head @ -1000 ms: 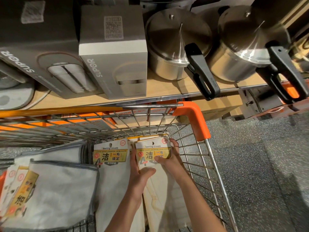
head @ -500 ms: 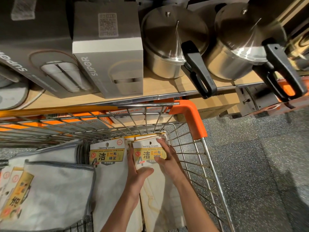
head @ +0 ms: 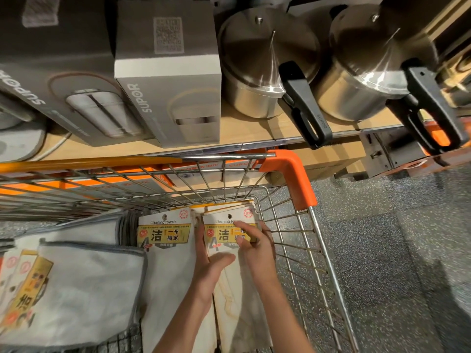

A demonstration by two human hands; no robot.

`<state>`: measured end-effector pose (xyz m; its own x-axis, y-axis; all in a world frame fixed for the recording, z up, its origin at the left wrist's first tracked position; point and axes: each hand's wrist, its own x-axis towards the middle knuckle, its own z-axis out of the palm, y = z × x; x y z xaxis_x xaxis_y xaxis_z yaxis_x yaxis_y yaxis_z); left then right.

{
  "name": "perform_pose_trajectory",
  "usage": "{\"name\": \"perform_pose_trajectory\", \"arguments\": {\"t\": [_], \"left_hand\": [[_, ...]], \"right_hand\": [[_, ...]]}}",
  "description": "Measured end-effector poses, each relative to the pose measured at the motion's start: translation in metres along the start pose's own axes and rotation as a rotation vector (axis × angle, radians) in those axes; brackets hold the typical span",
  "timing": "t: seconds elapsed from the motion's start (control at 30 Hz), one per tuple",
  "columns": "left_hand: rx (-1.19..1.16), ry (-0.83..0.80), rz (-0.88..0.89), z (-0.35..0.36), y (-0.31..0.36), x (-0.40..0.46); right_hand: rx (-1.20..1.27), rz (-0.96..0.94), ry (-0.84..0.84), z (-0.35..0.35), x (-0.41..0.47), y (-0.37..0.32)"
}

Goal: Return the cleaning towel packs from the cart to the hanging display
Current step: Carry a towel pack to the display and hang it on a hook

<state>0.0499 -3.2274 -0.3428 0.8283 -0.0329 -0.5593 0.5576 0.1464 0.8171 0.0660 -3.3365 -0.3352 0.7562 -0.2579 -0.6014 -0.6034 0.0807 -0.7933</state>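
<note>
Both hands are reaching into the wire cart [head: 300,240], gripping one towel pack [head: 226,233] at the cart's front right corner. The left hand [head: 211,266] is clasping the pack's left edge, thumb lying across its front; the right hand [head: 257,248] is curling its fingers over the yellow label from the right. A second towel pack [head: 165,233] is lying just beside it, with loose grey cloths [head: 84,281] further left. Beyond the cart, a wooden shelf [head: 254,133] is carrying grey boxes [head: 170,80] and steel pots [head: 257,72].
</note>
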Motion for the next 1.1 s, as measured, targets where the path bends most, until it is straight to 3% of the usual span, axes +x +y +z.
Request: {"name": "perform_pose_trajectory", "arguments": {"t": [0.23,0.43,0.63,0.8,1.1], "left_hand": [[-0.02,0.016,0.029,-0.001,-0.002,0.0],[0.008,0.014,0.006,-0.005,-0.003,-0.001],[0.016,0.021,0.026,-0.002,-0.001,-0.007],[0.019,0.021,0.02,-0.002,-0.001,-0.006],[-0.004,0.064,-0.015,0.0,-0.004,-0.004]], "right_hand": [[-0.175,-0.046,-0.033,-0.002,0.002,-0.008],[-0.068,0.018,-0.132,-0.006,0.001,-0.013],[-0.23,-0.067,-0.162,-0.011,-0.002,-0.019],[-0.227,-0.09,-0.246,-0.013,-0.006,-0.019],[-0.381,-0.117,-0.172,-0.013,-0.008,-0.015]]}}
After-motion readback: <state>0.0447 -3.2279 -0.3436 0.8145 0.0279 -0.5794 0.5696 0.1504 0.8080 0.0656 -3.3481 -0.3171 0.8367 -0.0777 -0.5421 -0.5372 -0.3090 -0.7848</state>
